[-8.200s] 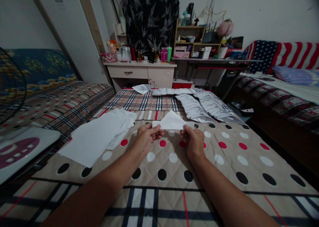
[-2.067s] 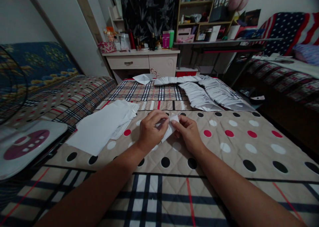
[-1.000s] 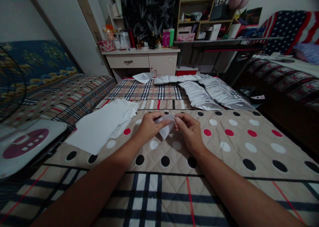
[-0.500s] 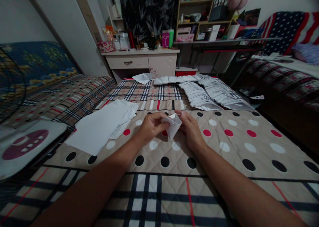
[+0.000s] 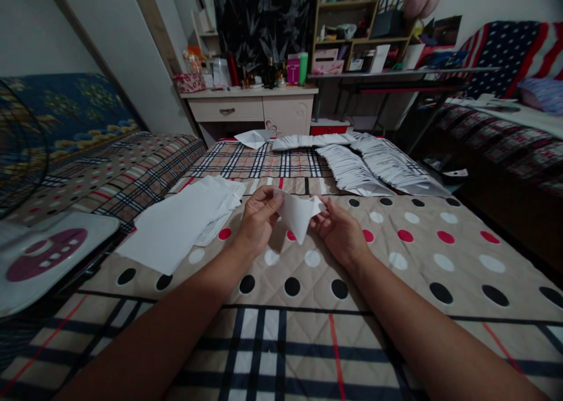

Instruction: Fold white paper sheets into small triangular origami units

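Between my hands, above the bedspread [image 5: 391, 295], is a piece of folded white paper [image 5: 298, 216] with its point downward. My left hand [image 5: 259, 218] pinches its upper left corner between thumb and fingers. On the other side, my right hand [image 5: 341, 225] grips the upper right corner, where a small flap sticks out. To the left of my left hand lies a pile of white paper sheets [image 5: 171, 222], some loose and overlapping.
Long rows of folded white papers [image 5: 352, 169] lie at the far right of the bed. A single folded paper [image 5: 254, 138] sits at the far edge. At left stands a white plastic item with a purple oval [image 5: 46, 253]. A white dresser [image 5: 246, 109] stands beyond.
My hands have moved apart, and the folded paper has gone from a narrow, open-topped shape to a wider, flatter one. The piles on the bed have stayed put.
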A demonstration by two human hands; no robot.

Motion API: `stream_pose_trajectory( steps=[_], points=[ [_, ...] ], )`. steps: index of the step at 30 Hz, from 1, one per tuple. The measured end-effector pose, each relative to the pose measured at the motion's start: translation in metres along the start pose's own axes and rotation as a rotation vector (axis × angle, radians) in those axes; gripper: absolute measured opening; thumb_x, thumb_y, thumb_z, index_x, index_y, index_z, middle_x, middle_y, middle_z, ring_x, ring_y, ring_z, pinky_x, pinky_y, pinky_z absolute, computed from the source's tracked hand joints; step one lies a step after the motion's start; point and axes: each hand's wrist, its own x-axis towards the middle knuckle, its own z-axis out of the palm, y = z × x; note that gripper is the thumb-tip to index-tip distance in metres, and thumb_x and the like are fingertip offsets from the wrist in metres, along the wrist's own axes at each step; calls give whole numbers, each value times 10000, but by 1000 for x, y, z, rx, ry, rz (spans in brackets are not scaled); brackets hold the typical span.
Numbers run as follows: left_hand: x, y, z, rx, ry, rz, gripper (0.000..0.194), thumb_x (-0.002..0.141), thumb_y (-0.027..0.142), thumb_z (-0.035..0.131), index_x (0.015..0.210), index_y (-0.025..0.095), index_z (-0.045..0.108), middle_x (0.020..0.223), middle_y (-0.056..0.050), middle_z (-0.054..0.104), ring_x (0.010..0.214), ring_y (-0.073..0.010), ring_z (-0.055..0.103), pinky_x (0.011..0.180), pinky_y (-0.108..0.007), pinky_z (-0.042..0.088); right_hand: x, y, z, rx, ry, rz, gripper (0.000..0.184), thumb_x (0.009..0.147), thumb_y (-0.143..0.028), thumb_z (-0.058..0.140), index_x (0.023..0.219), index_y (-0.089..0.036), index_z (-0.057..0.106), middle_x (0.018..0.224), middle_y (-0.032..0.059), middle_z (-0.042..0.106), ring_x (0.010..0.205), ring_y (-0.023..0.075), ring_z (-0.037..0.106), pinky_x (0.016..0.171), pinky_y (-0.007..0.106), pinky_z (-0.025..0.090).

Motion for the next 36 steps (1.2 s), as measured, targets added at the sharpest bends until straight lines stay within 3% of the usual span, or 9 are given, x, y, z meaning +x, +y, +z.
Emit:
stream_pose_trajectory(
  steps=[5,9,12,17,21,26,31,36],
  points=[
    [2,2,1,-239,5,-134,405,656,268,805,920,227,501,911,36,662,844,-126,634,809,-289,509,-6,-4,3,48,-171,70,231,730,-261,753,947,-226,682,793,-8,639,651,116,543,598,241,499],
    [1,0,0,-252,-3,-230,445,562,227,871,866,182,549,817,26,678,754,-133,650,759,-294,533,-3,-4,1,85,-112,57,175,727,-272,756,863,-219,660,711,-32,599,568,87,491,533,202,467],
    [1,-5,-3,-92,-42,-253,407,559,314,884,810,143,614,745,-11,697,677,-134,655,695,-265,529,1,-5,-2,113,-39,17,184,683,-220,775,746,-207,602,671,-52,566,501,58,422,454,164,405],
    [3,-7,-8,61,-121,-290,468,585,474,847,845,120,684,739,-52,712,634,-146,652,632,-257,517,1,-8,-3,156,-45,43,256,669,-220,795,683,-188,541,568,-89,454,410,19,265,393,139,319],
    [3,-7,-10,93,-153,-323,487,625,557,795,799,120,670,731,-53,695,639,-138,635,618,-242,502,-1,-9,-1,116,-31,48,259,643,-266,818,708,-171,586,561,-85,466,400,11,260,376,138,286],
    [-1,4,-7,48,-202,-314,545,726,631,676,950,136,640,819,-60,676,681,-132,619,630,-234,480,-4,-5,2,-52,-74,-11,249,677,-289,790,638,-156,583,483,-86,426,363,1,203,350,153,194],
    [-5,22,3,182,-365,-283,714,631,405,837,1234,190,520,920,-55,667,743,-156,638,640,-233,459,-7,-1,4,-222,-60,-33,228,667,-328,798,695,-152,655,500,-58,498,358,8,252,344,169,149],
    [-5,24,9,293,-323,-263,509,715,339,759,1151,153,573,886,-49,660,757,-137,629,660,-229,469,-7,1,3,-245,-67,-60,209,702,-339,772,688,-163,660,488,-62,470,364,23,288,351,184,151]
  ],
)
